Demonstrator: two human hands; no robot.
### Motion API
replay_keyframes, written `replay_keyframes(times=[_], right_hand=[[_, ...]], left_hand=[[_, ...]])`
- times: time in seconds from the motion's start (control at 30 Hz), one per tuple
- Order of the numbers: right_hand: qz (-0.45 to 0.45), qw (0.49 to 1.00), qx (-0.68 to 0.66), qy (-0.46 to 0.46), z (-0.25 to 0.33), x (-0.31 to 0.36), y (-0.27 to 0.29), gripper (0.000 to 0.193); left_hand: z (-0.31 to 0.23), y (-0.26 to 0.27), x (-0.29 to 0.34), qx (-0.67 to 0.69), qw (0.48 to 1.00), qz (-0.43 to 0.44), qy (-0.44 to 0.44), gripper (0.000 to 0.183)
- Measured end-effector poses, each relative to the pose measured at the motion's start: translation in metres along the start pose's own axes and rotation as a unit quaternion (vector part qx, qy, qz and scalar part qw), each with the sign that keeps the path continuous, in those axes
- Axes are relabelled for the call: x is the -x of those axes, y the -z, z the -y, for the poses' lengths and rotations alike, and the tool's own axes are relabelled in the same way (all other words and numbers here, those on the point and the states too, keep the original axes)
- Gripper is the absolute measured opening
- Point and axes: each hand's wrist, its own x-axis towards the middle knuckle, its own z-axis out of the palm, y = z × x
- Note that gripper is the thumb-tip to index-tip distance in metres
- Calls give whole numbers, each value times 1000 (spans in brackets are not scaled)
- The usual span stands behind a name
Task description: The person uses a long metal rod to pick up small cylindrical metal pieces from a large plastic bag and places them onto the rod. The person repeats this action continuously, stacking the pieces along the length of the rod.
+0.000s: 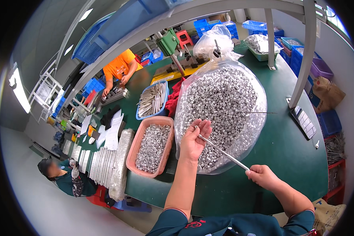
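Note:
My right hand (263, 177) is closed around the near end of a slim silver metal rod (226, 154). The rod slants up and left to my left hand (196, 137), which is turned palm up with its fingers curled. The rod's far end touches this hand; whatever else its fingers hold is hidden. Beneath both lies a clear plastic bag (260, 129), spread wide and heaped with small silver metal sleeves (224, 94). A thin dark wire (259, 113) lies across the bag's right side.
Left of the bag stand a pink basket (130, 157) of metal pieces and a blue basket (137, 114) of rods. A phone (303, 122) and key (317, 144) lie right, by a grey post (303, 67). Two people (120, 67) work across and to the left.

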Motion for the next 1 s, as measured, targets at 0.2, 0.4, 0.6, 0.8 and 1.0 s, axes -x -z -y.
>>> replay_keyframes(times=[0.2, 0.4, 0.6, 0.8, 1.0], right_hand=[[-43, 994, 91, 36, 3, 2, 2, 33], [-2, 1000, -21, 3, -4, 0, -5, 31], [30, 996, -76, -17, -3, 0, -1, 31], [-4, 999, -44, 25, -6, -1, -5, 32], [-73, 992, 76, 68, 2, 3, -4, 31]], left_hand=[[0, 5, 0, -106, 994, 3, -19, 23], [17, -5, 2, 20, 996, -29, -77, 17], [10, -6, 2, 124, 990, 8, -62, 22], [8, -6, 3, 163, 986, 17, -25, 22], [5, 9, 2, 121, 992, 25, -22, 20]])
